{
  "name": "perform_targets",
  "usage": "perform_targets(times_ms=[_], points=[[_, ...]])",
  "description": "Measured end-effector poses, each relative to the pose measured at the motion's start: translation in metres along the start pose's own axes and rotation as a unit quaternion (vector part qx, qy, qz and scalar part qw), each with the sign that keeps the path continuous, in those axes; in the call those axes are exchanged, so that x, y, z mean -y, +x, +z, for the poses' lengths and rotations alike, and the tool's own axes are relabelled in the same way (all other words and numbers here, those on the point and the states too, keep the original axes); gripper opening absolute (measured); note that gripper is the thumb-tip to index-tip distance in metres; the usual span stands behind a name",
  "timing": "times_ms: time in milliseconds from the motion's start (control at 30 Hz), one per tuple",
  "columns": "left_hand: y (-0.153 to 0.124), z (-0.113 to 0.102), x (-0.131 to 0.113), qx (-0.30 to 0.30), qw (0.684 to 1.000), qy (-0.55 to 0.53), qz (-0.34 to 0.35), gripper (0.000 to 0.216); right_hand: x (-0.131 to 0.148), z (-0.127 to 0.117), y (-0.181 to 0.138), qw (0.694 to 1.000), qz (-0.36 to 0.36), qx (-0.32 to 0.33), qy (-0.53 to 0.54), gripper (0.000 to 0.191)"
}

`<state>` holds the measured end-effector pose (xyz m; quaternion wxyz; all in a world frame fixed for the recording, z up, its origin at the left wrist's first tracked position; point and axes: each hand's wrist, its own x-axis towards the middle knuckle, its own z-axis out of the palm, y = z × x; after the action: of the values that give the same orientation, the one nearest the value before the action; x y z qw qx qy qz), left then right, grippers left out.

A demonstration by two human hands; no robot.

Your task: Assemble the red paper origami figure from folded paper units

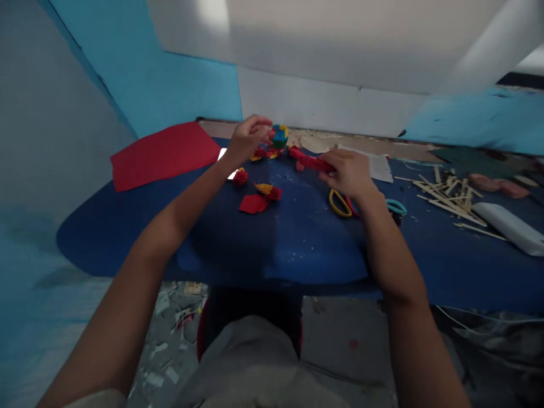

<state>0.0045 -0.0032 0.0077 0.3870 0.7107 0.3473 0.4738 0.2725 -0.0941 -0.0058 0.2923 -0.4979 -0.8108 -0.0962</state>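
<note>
Right grip: thumb and fingers of the right hand [349,170] close on a long red piece [310,161], its free end pointing left above the table.
Right arm: stretched forward, back of the hand upward.
Left grip: the left hand [250,136] curls loosely beside a small red piece [271,134]; cannot tell whether it pinches it.
Left arm: reaches forward and inward.
Between forearms: a yellow-and-red piece [268,191] by red paper [253,204] on the blue table [293,249].
</note>
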Motion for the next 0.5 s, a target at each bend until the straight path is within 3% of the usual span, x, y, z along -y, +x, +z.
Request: perform_targets(times_ms=[100,267,400,500], points=[[-0.01,-0.004,0.001,0.065,0.979,0.186,0.055,0.022,0.008,0.023,-0.001,0.997,-0.046,0.045,-0.037,0.018],[-0.032,-0.018,0.001,0.134,0.862,0.482,0.078,0.034,0.022,0.044,0.0,0.981,-0.1,0.074,-0.146,0.027],[-0.036,-0.034,-0.009,0.231,0.817,0.515,0.114,0.026,0.022,0.045,-0.004,0.967,-0.108,0.096,-0.21,0.026],[-0.039,-0.044,-0.017,0.303,0.834,0.444,0.121,0.018,0.019,0.046,-0.006,0.972,-0.101,0.114,-0.177,0.018]])
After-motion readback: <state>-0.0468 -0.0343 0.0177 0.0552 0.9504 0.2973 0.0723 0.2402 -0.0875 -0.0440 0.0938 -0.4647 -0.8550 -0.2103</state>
